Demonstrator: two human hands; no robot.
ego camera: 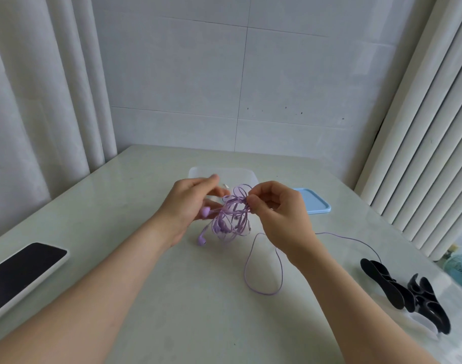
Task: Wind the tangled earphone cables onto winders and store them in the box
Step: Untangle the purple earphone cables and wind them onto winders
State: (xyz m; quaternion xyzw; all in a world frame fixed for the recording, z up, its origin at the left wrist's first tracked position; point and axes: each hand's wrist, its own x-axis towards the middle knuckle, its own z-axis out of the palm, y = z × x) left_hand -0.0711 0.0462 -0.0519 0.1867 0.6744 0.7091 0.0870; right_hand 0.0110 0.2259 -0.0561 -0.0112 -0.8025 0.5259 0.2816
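The light, limp cable tangle (231,219) is pinched by the right hand (277,208); the left hand (190,206) is half open, its hold unclear; single loops are best taken.

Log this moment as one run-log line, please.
left hand: holds purple tangle; right hand: pinches its loops; winders: untouched; box: open; lid: beside box

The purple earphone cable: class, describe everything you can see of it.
The purple earphone cable is thin, lilac, plastic-looking, bunched in a tangle of loops above the table. The right hand pinches strands at its upper right; the left hand holds its left side. One earbud dangles lower left. A loose length trails onto the table, looping, then running right.
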